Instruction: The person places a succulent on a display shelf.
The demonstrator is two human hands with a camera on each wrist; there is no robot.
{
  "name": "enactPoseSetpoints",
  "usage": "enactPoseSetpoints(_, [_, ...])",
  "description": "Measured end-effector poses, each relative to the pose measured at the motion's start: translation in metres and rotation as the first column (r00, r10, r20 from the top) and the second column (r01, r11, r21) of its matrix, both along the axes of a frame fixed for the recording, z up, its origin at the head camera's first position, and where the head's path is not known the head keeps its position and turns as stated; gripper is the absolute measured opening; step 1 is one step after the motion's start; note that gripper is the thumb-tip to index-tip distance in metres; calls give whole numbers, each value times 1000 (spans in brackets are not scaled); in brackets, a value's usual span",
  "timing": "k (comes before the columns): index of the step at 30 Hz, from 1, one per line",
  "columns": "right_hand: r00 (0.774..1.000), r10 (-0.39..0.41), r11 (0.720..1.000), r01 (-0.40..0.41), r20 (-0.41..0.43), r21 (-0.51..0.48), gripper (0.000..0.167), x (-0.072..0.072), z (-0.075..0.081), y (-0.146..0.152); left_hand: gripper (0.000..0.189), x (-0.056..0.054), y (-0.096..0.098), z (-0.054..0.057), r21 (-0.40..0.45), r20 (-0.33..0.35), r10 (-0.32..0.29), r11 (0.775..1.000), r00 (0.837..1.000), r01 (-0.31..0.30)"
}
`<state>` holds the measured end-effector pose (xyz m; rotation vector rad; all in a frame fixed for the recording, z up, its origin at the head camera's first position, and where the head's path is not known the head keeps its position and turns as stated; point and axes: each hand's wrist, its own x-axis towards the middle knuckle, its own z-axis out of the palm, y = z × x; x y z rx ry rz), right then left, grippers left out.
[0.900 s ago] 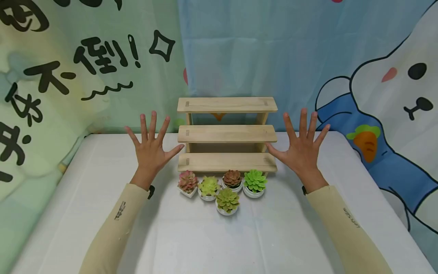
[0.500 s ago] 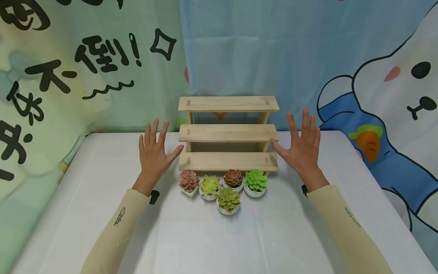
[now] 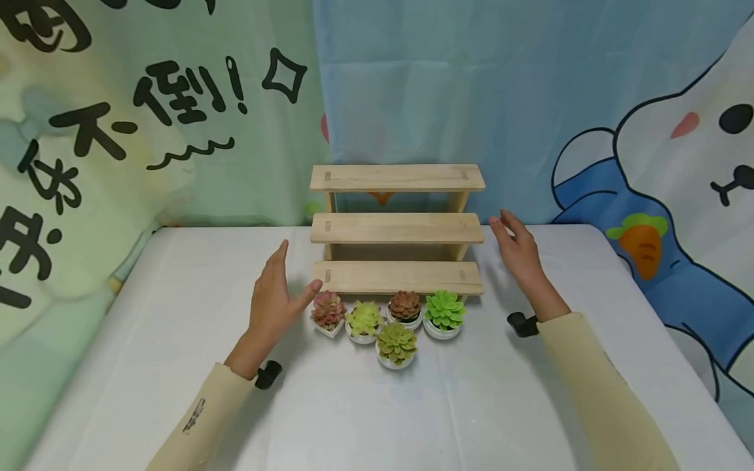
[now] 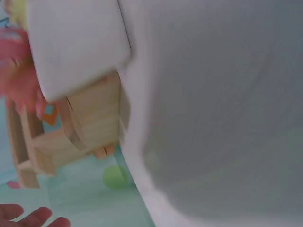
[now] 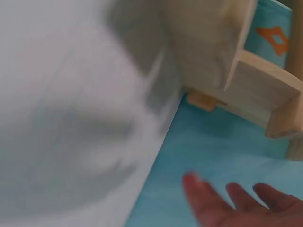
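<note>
My left hand (image 3: 272, 307) hovers left of a three-tier wooden shelf (image 3: 397, 228), fingers extended and thumb toward the lowest board; it holds nothing. Closest to it is a pink succulent (image 3: 328, 309) in a white square pot, whose pot wall (image 4: 78, 47) looms large in the left wrist view. My right hand (image 3: 520, 252) is held in the air right of the shelf, its fingers slightly bent and holding nothing. Before the lowest board stand a yellow-green succulent (image 3: 364, 318), a brown succulent (image 3: 404, 305), a bright green succulent (image 3: 444, 310) and an olive-green succulent (image 3: 396, 344), all in white pots.
A white cloth covers the table (image 3: 353, 418). Behind it hangs a printed backdrop (image 3: 412, 85) with black characters and a white cartoon animal. The shelf stands near the table's back edge, close to the backdrop.
Both hands have turned from spread, palm-down poses to more edge-on ones. The left hand has come lower and nearer; the right hand's fingers have drawn together and lowered. The pots and shelf stay put.
</note>
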<state>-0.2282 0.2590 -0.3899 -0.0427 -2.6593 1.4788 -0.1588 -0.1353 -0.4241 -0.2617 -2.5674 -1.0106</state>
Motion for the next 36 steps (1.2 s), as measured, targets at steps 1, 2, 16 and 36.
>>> enactPoseSetpoints(1, [1000, -1, 999, 2, 28, -46, 72, -2, 0, 0, 115, 5, 0, 0, 23, 21, -11, 1000, 1000, 11])
enactPoseSetpoints(2, [999, 0, 996, 4, 51, -92, 73, -3, -1, -1, 110, 9, 1, -1, 48, 46, -22, 999, 999, 19])
enactPoseSetpoints(16, [998, 54, 959, -42, 33, -282, 60, -8, -4, -14, 77, 43, 7, -18, 304, 269, -78, 953, 960, -7])
enactPoseSetpoints(36, [992, 118, 973, -105, 52, -205, 59, -12, -1, -12, 81, 38, 21, -32, 253, 261, -167, 962, 951, 100])
